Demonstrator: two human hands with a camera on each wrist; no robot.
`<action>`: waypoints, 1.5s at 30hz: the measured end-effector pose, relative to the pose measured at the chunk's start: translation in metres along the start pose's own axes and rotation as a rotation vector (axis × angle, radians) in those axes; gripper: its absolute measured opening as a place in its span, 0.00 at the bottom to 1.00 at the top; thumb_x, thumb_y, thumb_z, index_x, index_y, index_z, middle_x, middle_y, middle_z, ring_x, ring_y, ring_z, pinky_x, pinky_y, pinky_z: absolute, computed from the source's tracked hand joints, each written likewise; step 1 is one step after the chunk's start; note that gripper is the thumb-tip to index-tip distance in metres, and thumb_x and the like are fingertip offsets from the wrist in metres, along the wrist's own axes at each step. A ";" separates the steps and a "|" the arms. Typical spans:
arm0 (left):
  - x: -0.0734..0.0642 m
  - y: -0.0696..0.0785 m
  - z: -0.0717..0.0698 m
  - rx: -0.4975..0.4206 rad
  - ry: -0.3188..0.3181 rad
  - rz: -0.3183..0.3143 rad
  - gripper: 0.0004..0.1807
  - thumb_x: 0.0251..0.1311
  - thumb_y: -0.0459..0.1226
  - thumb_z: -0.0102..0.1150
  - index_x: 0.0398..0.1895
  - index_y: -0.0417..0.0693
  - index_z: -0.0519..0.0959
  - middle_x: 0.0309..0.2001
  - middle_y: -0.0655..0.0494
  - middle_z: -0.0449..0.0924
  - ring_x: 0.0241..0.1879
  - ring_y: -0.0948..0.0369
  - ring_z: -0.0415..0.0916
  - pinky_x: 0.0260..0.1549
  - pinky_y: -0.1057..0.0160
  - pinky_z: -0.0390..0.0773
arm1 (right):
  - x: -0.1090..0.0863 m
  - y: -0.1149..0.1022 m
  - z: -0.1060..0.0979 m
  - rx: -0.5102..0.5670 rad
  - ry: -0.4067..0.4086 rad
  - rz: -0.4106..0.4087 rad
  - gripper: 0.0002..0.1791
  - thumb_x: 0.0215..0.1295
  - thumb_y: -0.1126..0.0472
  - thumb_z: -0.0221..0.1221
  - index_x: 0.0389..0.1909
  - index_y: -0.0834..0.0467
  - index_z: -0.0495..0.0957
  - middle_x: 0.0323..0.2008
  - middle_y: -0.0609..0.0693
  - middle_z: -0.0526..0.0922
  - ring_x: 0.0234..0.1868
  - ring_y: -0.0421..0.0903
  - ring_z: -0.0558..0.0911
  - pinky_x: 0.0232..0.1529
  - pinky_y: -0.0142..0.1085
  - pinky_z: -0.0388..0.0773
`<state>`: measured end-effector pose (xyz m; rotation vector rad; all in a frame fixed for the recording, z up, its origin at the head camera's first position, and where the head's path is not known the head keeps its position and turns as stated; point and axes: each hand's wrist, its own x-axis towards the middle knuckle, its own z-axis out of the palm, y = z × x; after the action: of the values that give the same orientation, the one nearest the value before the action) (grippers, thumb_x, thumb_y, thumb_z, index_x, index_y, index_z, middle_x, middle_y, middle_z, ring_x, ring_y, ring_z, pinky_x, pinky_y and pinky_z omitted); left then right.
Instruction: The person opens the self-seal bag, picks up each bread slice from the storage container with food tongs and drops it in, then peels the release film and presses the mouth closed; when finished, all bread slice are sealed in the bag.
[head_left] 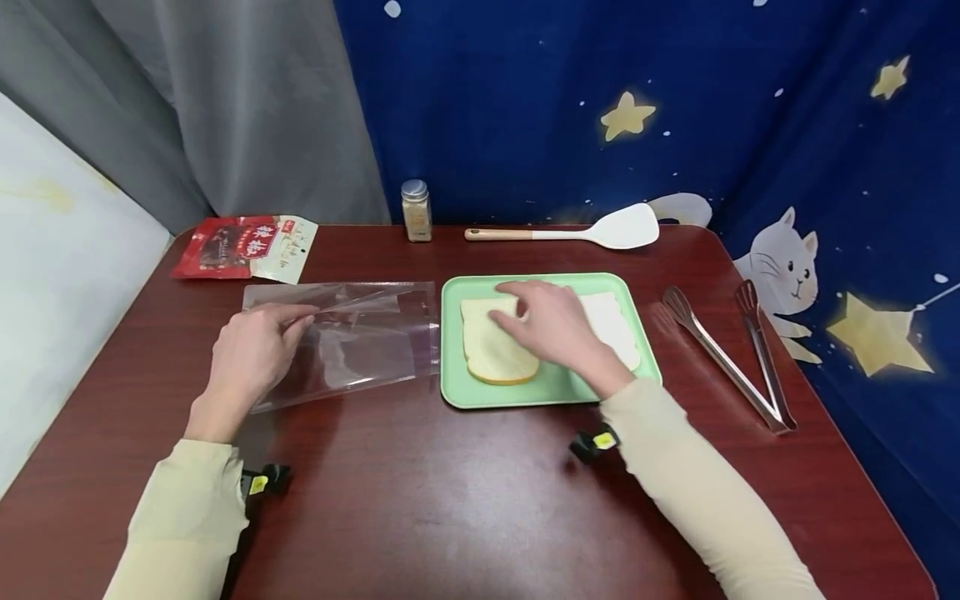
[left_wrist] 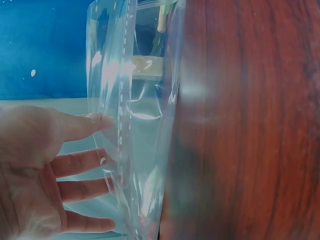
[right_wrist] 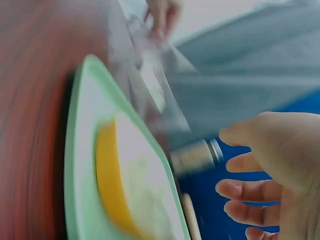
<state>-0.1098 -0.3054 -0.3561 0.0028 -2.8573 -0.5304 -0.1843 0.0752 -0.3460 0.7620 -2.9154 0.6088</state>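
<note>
My left hand (head_left: 253, 354) pinches the upper layer of a clear plastic bag (head_left: 367, 346) between thumb and fingers, lifting it a little at the left end. In the left wrist view, the thumb lies against the film of the bag (left_wrist: 145, 105). Over a light green tray (head_left: 555, 393), my right hand (head_left: 551, 321) hovers with loosely bent fingers, holding nothing. Below it a bread slice (head_left: 498, 350) with a browned crust lies on the tray. To its right a second, whiter slice (head_left: 613, 329) is partly hidden by that hand. The right wrist view shows bare fingers apart from the bread (right_wrist: 142, 190).
A red and white food packet (head_left: 247, 248) lies at the back left. Behind the tray are a spice jar (head_left: 416, 212) and a white spatula (head_left: 622, 228) with a wooden handle. Metal tongs (head_left: 727, 367) lie spread on the right, near the table's edge.
</note>
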 end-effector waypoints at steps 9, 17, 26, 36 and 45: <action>-0.002 -0.009 0.000 0.013 -0.020 0.007 0.16 0.72 0.38 0.64 0.58 0.42 0.86 0.56 0.30 0.84 0.46 0.33 0.81 0.38 0.32 0.78 | -0.070 0.108 -0.050 -0.018 0.156 0.278 0.31 0.74 0.45 0.61 0.70 0.59 0.76 0.55 0.67 0.82 0.57 0.67 0.78 0.54 0.65 0.73; -0.008 -0.013 0.003 0.017 -0.022 -0.001 0.16 0.72 0.38 0.65 0.58 0.41 0.86 0.56 0.28 0.83 0.45 0.33 0.81 0.37 0.33 0.79 | -0.117 0.171 -0.089 -0.057 -0.058 0.580 0.60 0.69 0.26 0.56 0.82 0.69 0.49 0.70 0.82 0.64 0.66 0.81 0.67 0.61 0.79 0.65; -0.008 -0.012 0.006 0.031 -0.018 0.007 0.16 0.72 0.38 0.65 0.58 0.40 0.86 0.56 0.27 0.83 0.46 0.32 0.80 0.37 0.31 0.78 | -0.142 0.196 -0.081 0.018 -0.141 0.630 0.72 0.62 0.25 0.64 0.83 0.70 0.36 0.70 0.84 0.60 0.66 0.82 0.67 0.64 0.78 0.66; -0.004 -0.008 0.010 0.035 -0.017 0.026 0.16 0.71 0.37 0.64 0.57 0.41 0.86 0.56 0.27 0.83 0.46 0.32 0.80 0.36 0.31 0.79 | -0.153 0.206 -0.077 0.006 -0.168 0.727 0.72 0.63 0.31 0.67 0.78 0.80 0.36 0.68 0.88 0.56 0.64 0.83 0.65 0.65 0.78 0.65; 0.002 -0.003 0.013 0.035 -0.028 0.031 0.16 0.72 0.38 0.64 0.58 0.41 0.86 0.56 0.27 0.83 0.44 0.33 0.80 0.35 0.32 0.79 | -0.163 0.213 -0.077 0.019 -0.153 0.749 0.63 0.67 0.42 0.65 0.77 0.81 0.38 0.67 0.87 0.56 0.61 0.82 0.66 0.62 0.77 0.68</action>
<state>-0.1143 -0.3036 -0.3683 -0.0435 -2.8887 -0.4786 -0.1470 0.3499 -0.3784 -0.3441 -3.2926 0.6316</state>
